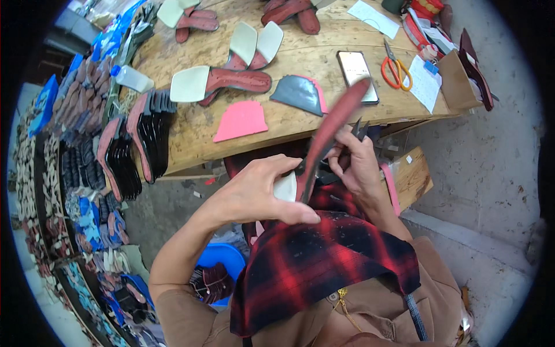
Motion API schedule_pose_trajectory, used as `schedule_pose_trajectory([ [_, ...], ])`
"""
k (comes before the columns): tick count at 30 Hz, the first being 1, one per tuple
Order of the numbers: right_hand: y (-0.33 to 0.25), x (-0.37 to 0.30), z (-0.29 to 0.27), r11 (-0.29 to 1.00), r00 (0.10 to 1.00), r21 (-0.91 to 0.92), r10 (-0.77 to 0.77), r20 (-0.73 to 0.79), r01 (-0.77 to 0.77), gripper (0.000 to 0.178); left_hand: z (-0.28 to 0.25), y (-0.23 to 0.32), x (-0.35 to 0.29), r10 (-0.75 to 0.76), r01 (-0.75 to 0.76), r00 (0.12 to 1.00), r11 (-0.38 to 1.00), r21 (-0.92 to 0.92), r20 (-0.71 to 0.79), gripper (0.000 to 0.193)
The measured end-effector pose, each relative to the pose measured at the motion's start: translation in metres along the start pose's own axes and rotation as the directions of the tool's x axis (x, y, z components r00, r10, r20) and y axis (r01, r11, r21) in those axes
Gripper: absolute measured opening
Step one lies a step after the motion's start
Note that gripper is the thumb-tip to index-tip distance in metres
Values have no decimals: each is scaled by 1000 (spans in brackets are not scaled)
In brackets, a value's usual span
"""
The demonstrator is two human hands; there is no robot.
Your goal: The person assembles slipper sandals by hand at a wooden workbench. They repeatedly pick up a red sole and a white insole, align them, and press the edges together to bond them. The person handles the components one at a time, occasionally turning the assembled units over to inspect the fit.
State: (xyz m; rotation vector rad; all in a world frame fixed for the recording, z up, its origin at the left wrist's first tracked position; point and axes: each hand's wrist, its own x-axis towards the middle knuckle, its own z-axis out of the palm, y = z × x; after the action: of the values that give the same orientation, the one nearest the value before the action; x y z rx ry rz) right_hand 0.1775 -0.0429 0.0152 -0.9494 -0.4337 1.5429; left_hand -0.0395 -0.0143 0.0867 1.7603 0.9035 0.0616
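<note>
A long red shoe insole (332, 121) with a dark edge and a white heel end stands tilted over my lap, its upper tip blurred. My left hand (257, 191) is closed round the white end, thumb below and fingers above. Close by on the other side, my right hand (359, 159) has its fingers curled round a dark tool with pointed blades (359, 128), which looks like a pair of thread snips. Its handles are mostly hidden by the fingers. Beneath both hands lies a red and black checked apron (324, 260).
On the wooden table (191, 136) lie more red insoles (237, 80), pink pieces (241, 121), a phone (350, 63) and orange-handled scissors (396, 69). Stacked insoles (151, 139) line the left edge near a bottle (132, 78). A blue basin (231, 257) stands below; a wall (491, 144) rises at right.
</note>
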Motion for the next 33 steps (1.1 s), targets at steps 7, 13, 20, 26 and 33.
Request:
schedule_pose_trajectory([
  [7,-3,-39,8,996,994,-59,78,75,-74,20,9,-26,2,138,-114,986,969,220,-96,89],
  [13,2,-18,-27,977,978,-80,193,-83,-199,16,4,-33,15,232,-252,964,953,169,129,87],
  [20,-27,-42,-14,910,902,169,404,-151,-379,18,-11,-36,39,151,-172,924,985,29,352,77],
  [26,1,-25,-36,986,979,-42,168,117,-164,15,12,-55,35,143,-123,975,985,-123,170,92],
  [33,12,-15,-21,991,991,-85,96,-91,-104,24,23,-72,35,257,-254,966,964,-75,37,67],
])
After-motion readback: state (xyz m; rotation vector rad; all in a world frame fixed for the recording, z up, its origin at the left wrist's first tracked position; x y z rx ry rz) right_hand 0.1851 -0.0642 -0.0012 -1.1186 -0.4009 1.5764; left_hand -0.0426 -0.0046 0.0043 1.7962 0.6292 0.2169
